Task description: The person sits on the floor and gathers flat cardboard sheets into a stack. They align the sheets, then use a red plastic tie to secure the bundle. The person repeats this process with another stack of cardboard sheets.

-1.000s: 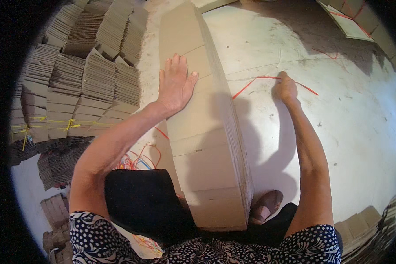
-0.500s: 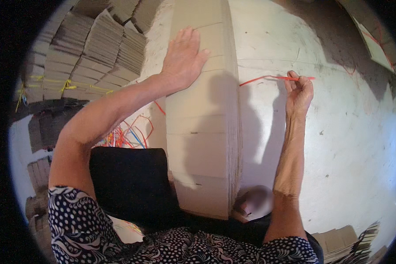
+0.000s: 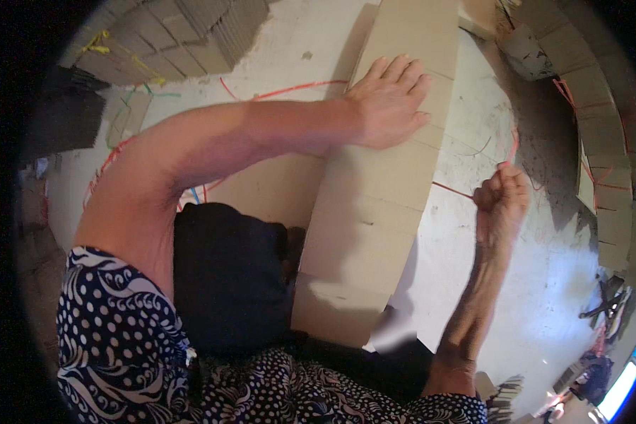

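Note:
A long stack of flat brown cardboard [image 3: 374, 233] lies in front of me, slanting from lower middle to upper right. My left hand [image 3: 391, 106] rests palm down on its top, fingers spread. To the right of the stack, my right hand [image 3: 502, 194] is closed around a thin red plastic strap [image 3: 454, 189]. That strap runs taut from under the stack's right edge to my fist, and its loose end sticks up beyond my fingers. On the left, another length of red strap [image 3: 297, 88] lies across the pale floor towards the stack.
Cardboard stacks [image 3: 184, 42] stand at the upper left, one with a yellow tie [image 3: 95, 44]. More cardboard bundles [image 3: 608, 141] with red ties line the right side. My dark-clothed leg [image 3: 233, 275] is left of the stack. A dark pile [image 3: 60, 113] sits at the far left.
The view has turned, so the stack now slants to the right. My right hand has closed into a fist and pulled the strap tight. My left hand remains flat on the cardboard.

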{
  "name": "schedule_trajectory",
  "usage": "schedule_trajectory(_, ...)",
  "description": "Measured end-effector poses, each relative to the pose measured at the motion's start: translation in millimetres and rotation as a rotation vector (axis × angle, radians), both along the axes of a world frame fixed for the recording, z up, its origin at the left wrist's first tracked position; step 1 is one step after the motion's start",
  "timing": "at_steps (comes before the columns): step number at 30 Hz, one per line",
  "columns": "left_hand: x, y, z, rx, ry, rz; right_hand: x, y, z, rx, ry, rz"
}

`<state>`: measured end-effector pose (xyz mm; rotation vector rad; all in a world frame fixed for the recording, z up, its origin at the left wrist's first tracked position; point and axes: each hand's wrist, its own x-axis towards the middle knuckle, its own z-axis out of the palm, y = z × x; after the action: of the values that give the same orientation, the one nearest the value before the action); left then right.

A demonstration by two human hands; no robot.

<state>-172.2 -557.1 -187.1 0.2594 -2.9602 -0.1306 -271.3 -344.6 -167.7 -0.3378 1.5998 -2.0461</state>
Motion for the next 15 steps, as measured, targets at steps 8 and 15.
schedule_trajectory(8, -5.4, -5.0, -13.9, 0.326, 0.424, -0.082, 66.8, -76.7, 14.3, 0.168, 0.482, 0.181)
schedule_trajectory(15, 129.3, -34.6, -166.5, 1.350, 0.525, 1.053, 74.1, -72.3, -21.4, 0.361, 0.936, 0.422)
